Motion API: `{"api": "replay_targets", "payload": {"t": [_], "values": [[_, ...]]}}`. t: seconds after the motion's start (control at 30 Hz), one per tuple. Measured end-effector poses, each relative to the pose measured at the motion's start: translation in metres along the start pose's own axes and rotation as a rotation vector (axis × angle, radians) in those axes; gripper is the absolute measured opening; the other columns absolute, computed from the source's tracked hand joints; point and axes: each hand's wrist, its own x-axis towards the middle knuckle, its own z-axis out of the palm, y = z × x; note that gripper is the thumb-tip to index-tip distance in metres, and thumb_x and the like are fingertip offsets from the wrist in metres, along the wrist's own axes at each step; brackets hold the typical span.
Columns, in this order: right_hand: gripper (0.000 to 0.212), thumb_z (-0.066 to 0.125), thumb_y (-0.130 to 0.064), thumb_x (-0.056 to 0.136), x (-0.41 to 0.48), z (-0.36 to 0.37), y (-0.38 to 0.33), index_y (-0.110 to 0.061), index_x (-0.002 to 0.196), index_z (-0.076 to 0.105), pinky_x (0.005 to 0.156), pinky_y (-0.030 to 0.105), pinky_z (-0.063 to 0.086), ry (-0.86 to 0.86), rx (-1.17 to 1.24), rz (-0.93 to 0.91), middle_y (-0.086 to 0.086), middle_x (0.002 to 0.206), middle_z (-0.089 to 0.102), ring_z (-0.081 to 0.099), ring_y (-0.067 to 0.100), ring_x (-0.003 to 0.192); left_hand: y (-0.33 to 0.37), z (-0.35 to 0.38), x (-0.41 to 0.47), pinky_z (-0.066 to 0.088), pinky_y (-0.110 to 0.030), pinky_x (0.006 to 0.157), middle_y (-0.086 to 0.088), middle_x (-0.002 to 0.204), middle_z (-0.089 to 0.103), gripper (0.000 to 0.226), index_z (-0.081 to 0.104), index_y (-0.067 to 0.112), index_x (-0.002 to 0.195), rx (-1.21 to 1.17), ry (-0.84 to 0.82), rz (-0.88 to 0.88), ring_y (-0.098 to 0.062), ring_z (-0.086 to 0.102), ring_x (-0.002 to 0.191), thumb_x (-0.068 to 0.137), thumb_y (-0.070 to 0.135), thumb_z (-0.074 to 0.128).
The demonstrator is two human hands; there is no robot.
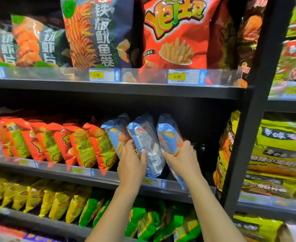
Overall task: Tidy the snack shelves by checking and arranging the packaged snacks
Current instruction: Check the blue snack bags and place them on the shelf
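Black shelves [108, 91] carry rows of snack bags [84, 145].

On the middle shelf [53, 169] three packets stand side by side: left packet [115, 135], middle packet [148, 137], right packet [168, 135]. From the near side, the left hand [131, 163] grips the middle packet and the right hand [184, 158] the right packet. A row of packets [65, 142] fills the shelf to their left; a big bag [226, 149] stands at its right end beside the upright post [248, 128]. Larger bags [177, 32] line the top shelf [143, 91] above.
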Motion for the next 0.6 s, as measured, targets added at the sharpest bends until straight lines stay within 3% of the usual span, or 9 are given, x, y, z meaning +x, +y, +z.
{"api": "replay_targets", "payload": {"t": [0.1, 0.23, 0.37, 0.43, 0.6], "values": [[0.082, 0.077, -0.057, 0.084, -0.004, -0.009, -0.003, -0.014, 0.141, 0.036, 0.086, 0.034, 0.048, -0.054, -0.042, 0.015, 0.007, 0.137, 0.047, 0.047, 0.022, 0.120, 0.002, -0.009, -0.003, 0.059, -0.049, 0.081, 0.002, 0.139, 0.055, 0.051, 0.045, 0.022, 0.141, 0.058, -0.048, 0.023, -0.025, 0.068, 0.108, 0.100, 0.043, 0.066], [0.097, 0.065, -0.063, 0.093, -0.027, -0.020, -0.006, -0.011, 0.159, 0.017, 0.105, 0.047, 0.045, -0.027, -0.206, -0.014, 0.012, 0.154, 0.039, 0.042, 0.033, 0.139, 0.003, -0.024, -0.011, 0.054, -0.043, 0.087, -0.001, 0.136, 0.057, 0.053, 0.046, 0.017, 0.142, 0.201, -0.124, 0.091, -0.028, 0.062, 0.119, 0.100, 0.044, 0.064], [0.087, 0.055, -0.065, 0.096, -0.062, -0.023, -0.009, -0.011, 0.155, 0.023, 0.107, 0.050, 0.040, -0.031, -0.432, -0.048, 0.013, 0.154, 0.038, 0.040, 0.035, 0.138, -0.007, -0.046, -0.024, 0.051, -0.045, 0.088, -0.005, 0.135, 0.061, 0.061, 0.048, 0.016, 0.144, 0.465, -0.236, 0.180, -0.034, 0.060, 0.118, 0.099, 0.056, 0.058], [0.084, 0.052, -0.066, 0.096, -0.081, -0.018, -0.012, -0.011, 0.155, 0.028, 0.108, 0.051, 0.038, -0.065, -0.525, -0.100, 0.013, 0.155, 0.037, 0.038, 0.036, 0.139, -0.014, -0.057, -0.034, 0.049, -0.044, 0.098, -0.006, 0.139, 0.060, 0.065, 0.046, 0.015, 0.147, 0.581, -0.298, 0.204, -0.033, 0.056, 0.126, 0.100, 0.059, 0.054], [0.080, 0.044, -0.060, 0.102, -0.120, 0.009, -0.026, -0.012, 0.162, 0.021, 0.119, 0.056, 0.030, -0.234, -0.584, -0.296, 0.015, 0.167, 0.024, 0.027, 0.039, 0.150, -0.033, -0.093, -0.060, 0.044, -0.043, 0.110, -0.001, 0.152, 0.053, 0.067, 0.041, 0.020, 0.154, 0.723, -0.333, 0.224, -0.028, 0.048, 0.140, 0.102, 0.062, 0.047]]}}
